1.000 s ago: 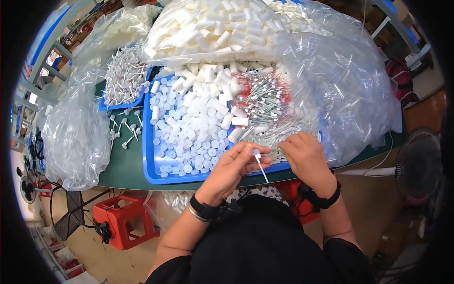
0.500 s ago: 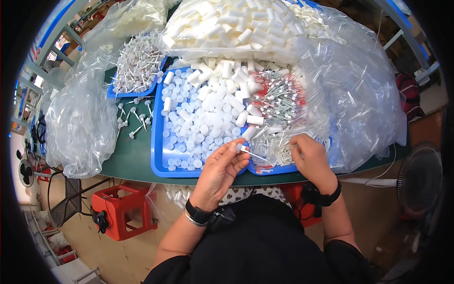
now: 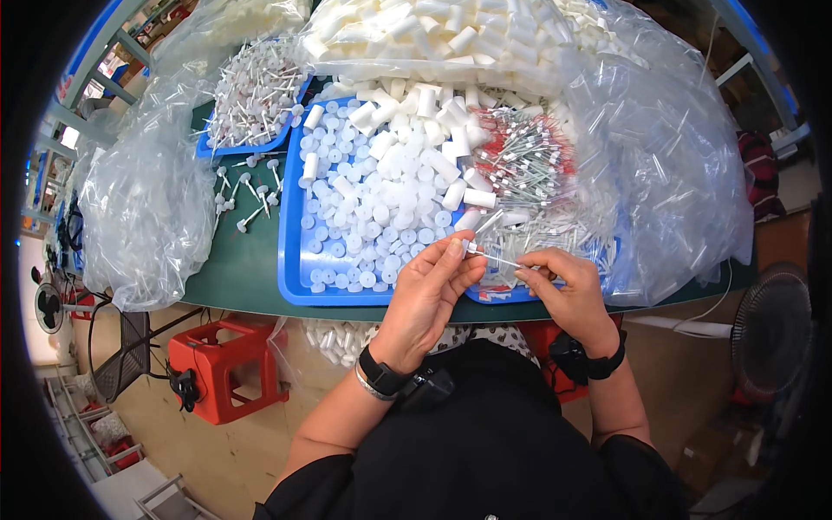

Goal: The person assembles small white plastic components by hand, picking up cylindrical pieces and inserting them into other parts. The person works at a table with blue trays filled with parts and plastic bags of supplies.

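My left hand [image 3: 433, 290] pinches a small translucent white head, from which a thin white stick [image 3: 496, 259] points right. At the stick's far end, the thumb and fingers of my right hand [image 3: 568, 286] are pinched together on it. Whether they also hold something small is hidden. Just beyond both hands, a blue tray [image 3: 290, 251] holds translucent white discs [image 3: 381, 212] and thick white tubes [image 3: 479, 198]. Right of them lie thin pins with red and white ends [image 3: 529, 160], and nearer to my hands, short clear-white slender tubes [image 3: 563, 230].
Finished-looking stick pieces [image 3: 256, 91] fill another blue tray at the back left; several lie loose on the green table [image 3: 234, 269]. Big plastic bags [image 3: 676, 173] flank the trays, one at the back full of white tubes [image 3: 442, 35]. A red stool [image 3: 225, 368] and a fan [image 3: 771, 321] stand below.
My right hand has moved left and its fingertips now meet the end of the stick. My left hand still pinches the head; the view has shifted slightly.
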The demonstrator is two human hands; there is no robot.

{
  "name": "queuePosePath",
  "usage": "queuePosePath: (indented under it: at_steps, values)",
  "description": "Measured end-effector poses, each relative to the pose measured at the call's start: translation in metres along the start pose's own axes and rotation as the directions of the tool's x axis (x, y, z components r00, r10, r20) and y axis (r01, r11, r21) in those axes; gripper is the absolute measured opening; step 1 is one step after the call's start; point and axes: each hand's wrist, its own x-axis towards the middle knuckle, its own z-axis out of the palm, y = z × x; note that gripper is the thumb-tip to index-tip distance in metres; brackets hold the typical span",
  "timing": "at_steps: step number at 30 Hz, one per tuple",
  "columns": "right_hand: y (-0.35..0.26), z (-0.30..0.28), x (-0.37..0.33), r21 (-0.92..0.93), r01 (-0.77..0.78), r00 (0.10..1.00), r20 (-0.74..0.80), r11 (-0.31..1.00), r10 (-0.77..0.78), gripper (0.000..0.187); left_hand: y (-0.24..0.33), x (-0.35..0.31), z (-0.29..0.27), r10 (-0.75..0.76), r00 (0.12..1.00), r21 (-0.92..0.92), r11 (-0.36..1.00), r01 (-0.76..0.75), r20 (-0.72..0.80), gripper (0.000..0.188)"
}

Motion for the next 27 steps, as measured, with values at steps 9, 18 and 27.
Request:
queuePosePath:
  at_steps: [9,18,27]
  values:
    - [0.002,0.005,0.005,-0.111,0.209,0.975,-0.053,0.972,-0.216,0.013,-0.010,-0.001,0.001,0.023,1.000,0.142,0.990,-0.022,-0.006,0.033]
    - [0.000,0.012,0.006,0.556,-0.320,0.946,0.233,0.767,0.226,0.019,-0.015,-0.006,0.002,-0.053,0.994,0.258,0.966,0.028,0.092,0.035]
    - [-0.005,0.009,0.026,-0.202,0.152,0.986,-0.040,0.968,-0.163,0.017,0.040,-0.007,-0.019,0.417,0.908,0.441,0.822,-0.362,-0.031,0.031]
